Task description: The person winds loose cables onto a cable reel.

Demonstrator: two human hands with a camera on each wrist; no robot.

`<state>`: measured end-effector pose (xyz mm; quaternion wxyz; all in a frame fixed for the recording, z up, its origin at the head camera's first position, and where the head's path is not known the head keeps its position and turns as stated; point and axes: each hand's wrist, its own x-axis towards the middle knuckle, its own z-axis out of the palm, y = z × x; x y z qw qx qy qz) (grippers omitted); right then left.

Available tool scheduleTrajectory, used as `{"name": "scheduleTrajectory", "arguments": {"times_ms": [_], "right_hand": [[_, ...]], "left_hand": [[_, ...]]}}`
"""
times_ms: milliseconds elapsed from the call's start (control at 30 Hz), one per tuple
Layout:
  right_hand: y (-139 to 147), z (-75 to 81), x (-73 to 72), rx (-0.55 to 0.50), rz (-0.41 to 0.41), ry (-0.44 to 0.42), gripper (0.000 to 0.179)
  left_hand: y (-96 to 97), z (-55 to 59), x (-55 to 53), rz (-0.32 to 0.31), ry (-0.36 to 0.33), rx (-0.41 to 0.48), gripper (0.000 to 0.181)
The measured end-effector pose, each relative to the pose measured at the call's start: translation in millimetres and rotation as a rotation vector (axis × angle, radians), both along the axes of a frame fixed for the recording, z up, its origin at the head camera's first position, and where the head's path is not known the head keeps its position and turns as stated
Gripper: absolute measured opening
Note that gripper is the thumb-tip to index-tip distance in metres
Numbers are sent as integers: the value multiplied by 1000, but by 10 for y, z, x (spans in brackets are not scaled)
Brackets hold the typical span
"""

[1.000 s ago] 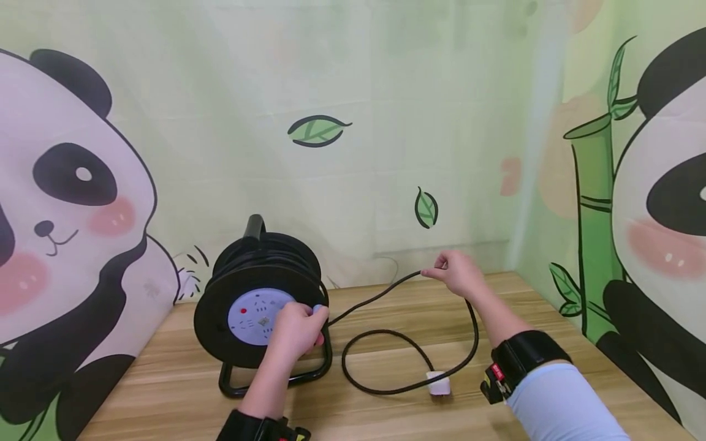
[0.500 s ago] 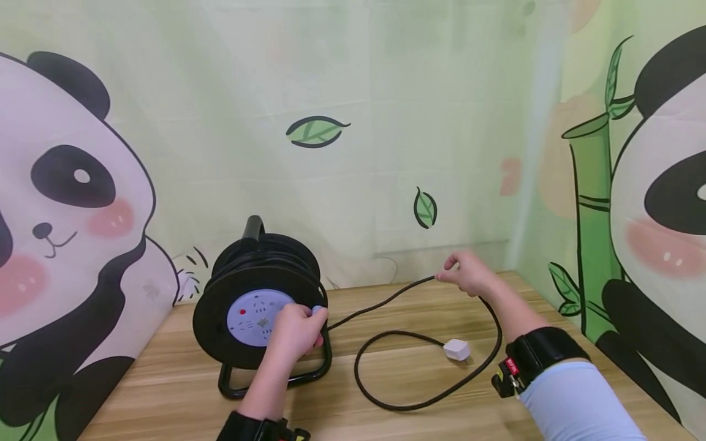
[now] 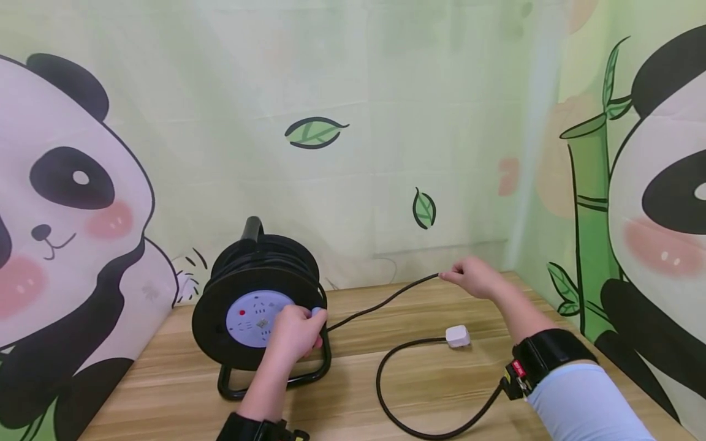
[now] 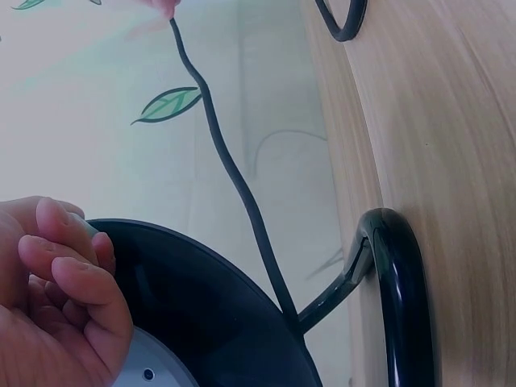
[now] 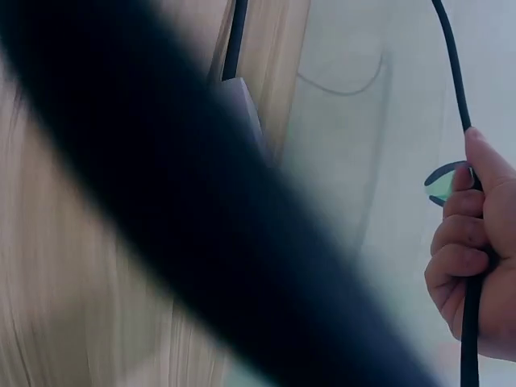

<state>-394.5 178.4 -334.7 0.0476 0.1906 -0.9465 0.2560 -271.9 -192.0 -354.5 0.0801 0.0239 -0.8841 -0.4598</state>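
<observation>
A black cable reel (image 3: 255,278) with a pale blue socket face (image 3: 250,334) stands on its tube frame at the left of the head view. At the right side of its face, my left hand (image 3: 295,331) grips a small light-blue knob (image 3: 317,311), mostly covered by the fingers. From the reel a black cable (image 3: 380,304) rises to my right hand (image 3: 471,277), whose fingers curl round it in the right wrist view. Beyond that hand the cable droops past the wrist into an open loop. Its white plug (image 3: 458,336) is at the loop's end, below my right hand.
The wooden tabletop (image 3: 342,398) meets a pale green cloth backdrop (image 3: 353,202) printed with pandas, leaves and bamboo. In the right wrist view, a blurred stretch of cable crosses close to the camera.
My right hand has moved slightly right, drawing the cable with it. The loop has widened toward the front, and the plug has shifted up and right. My left hand stays on the knob.
</observation>
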Motion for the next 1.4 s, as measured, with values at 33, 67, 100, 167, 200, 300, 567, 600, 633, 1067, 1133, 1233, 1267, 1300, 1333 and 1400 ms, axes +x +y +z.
{"name": "scheduleTrajectory", "arguments": {"times_ms": [33,67,100,167,200,300,567,600,633,1067,1133,1233,1267,1300,1333,1400], "right_hand": [[-7,2,-5,-5,-1,11,43],[-13,6,-10,-10,-2,19,43],[-22,10,-14,-19,-3,28,42],[-30,20,-16,-27,-7,41,40],[-33,26,-14,-28,-9,43,40],[-39,39,-4,-31,-8,51,39],[-61,56,32,-45,4,69,38],[-67,57,33,-47,2,69,38],[-73,58,36,-50,-1,70,38],[-222,60,53,-80,16,89,39],[-260,66,60,-82,14,92,39],[-322,70,62,-76,20,85,39],[-348,71,65,-75,19,78,39],[-372,71,65,-73,22,74,39],[-399,72,67,-71,27,70,40],[-455,76,73,-70,35,65,40]], "left_hand": [[-1,0,0,-1,2,-1,38],[-1,1,-1,-2,3,0,38],[-1,0,-2,-2,5,-1,38],[-1,1,-3,-3,9,-3,38],[-1,1,-4,-3,11,-5,38],[0,-3,-6,-3,11,-9,38],[-12,-25,-21,-2,10,-22,38],[-15,-28,-23,-3,11,-22,39],[-20,-32,-25,-6,11,-22,39],[-84,-69,-52,-58,-21,-67,43],[-94,-74,-50,-67,-31,-78,43],[-115,-88,-50,-79,-46,-112,44],[-123,-92,-48,-84,-53,-124,44],[-132,-97,-46,-90,-60,-140,44],[-143,-103,-43,-98,-68,-156,44],[-169,-120,-40,-122,-77,-185,43]]}}
